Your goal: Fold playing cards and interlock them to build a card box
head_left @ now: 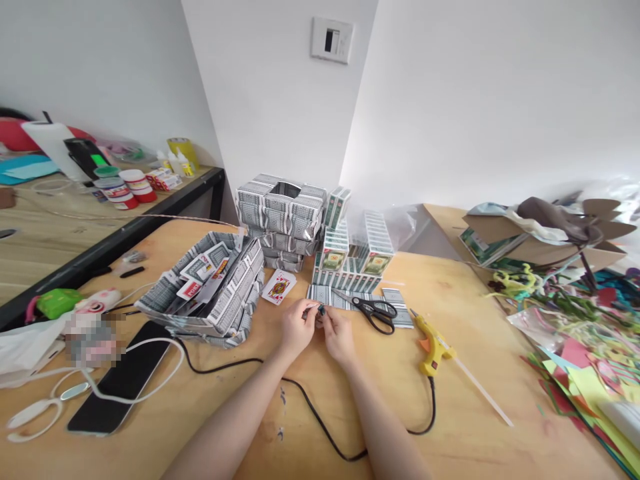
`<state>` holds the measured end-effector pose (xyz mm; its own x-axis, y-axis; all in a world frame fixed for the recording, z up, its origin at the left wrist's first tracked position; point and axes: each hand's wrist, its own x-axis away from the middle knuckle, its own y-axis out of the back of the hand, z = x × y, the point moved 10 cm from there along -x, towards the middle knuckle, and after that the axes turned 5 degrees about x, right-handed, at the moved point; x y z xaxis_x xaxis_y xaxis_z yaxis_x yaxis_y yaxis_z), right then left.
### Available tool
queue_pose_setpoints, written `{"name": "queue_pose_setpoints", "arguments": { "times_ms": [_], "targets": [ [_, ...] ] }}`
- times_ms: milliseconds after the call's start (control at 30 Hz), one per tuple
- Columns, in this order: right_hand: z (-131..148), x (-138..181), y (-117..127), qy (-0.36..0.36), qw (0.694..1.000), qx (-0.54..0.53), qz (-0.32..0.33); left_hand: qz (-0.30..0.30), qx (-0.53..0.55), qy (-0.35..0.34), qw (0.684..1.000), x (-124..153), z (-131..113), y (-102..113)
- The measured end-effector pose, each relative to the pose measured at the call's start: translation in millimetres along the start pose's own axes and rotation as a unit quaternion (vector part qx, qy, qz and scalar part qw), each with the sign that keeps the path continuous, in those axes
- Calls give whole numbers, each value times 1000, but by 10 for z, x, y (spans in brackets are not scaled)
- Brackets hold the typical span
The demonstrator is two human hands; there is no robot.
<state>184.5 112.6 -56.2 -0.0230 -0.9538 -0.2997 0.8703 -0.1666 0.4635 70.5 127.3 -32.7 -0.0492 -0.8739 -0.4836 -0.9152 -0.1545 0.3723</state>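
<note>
My left hand (299, 325) and my right hand (339, 333) meet over the middle of the wooden table, fingers pinched together. Between the fingertips is a small dark object (321, 310), too small to name. Just behind the left hand lies a small stack of playing cards (279, 287), a face card on top. To the right of my hands, black-handled scissors (376, 312) rest partly on flat strips of joined cards (327, 297). Farther right lies a yellow hot glue gun (434, 345) with a clear glue stick (484, 392) in its back.
A card-built basket (240, 310) holding loose cards stands at left. Behind are stacked card-built boxes (283, 207) and piled card packs (377, 243). A black cord (313, 407) runs under my forearms. A phone (123, 380) lies left; coloured craft scraps (580, 373) crowd the right.
</note>
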Motion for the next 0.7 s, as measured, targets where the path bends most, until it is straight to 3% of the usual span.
{"name": "queue_pose_setpoints", "arguments": {
  "times_ms": [467, 700],
  "targets": [
    [-7, -17, -31, -25, 1000, 10, 9, 7, -34, 25, 999, 1, 62, -9],
    [81, 6, -1, 5, 999, -50, 7, 26, 28, 35, 999, -26, 96, -4]
  ]
}}
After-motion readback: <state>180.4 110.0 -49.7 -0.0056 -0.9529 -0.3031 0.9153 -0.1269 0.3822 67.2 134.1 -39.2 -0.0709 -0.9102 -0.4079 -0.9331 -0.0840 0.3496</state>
